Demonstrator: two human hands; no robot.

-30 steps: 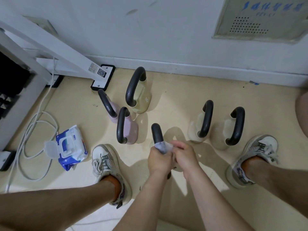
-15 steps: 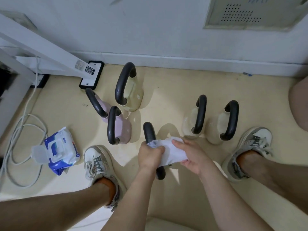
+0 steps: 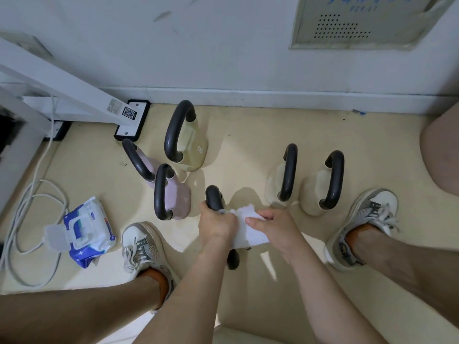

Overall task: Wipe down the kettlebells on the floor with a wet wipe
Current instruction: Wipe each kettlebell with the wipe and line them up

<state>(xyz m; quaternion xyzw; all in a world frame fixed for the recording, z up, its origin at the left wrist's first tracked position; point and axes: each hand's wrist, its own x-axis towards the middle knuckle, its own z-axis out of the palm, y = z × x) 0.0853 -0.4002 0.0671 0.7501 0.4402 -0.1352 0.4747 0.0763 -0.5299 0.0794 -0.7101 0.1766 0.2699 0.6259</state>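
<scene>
Black-handled kettlebells (image 3: 185, 136) and wipes pack (image 3: 88, 230) flank both hands (image 3: 244, 225).

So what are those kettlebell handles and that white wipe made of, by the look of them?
The handle of the big cream kettlebell looks like metal with a dark matte coating: smooth, with a dull sheen, though it could be hard plastic. The wet wipe looks like thin non-woven fabric: white, soft, creased and draped between the left hand and right hand.
</scene>
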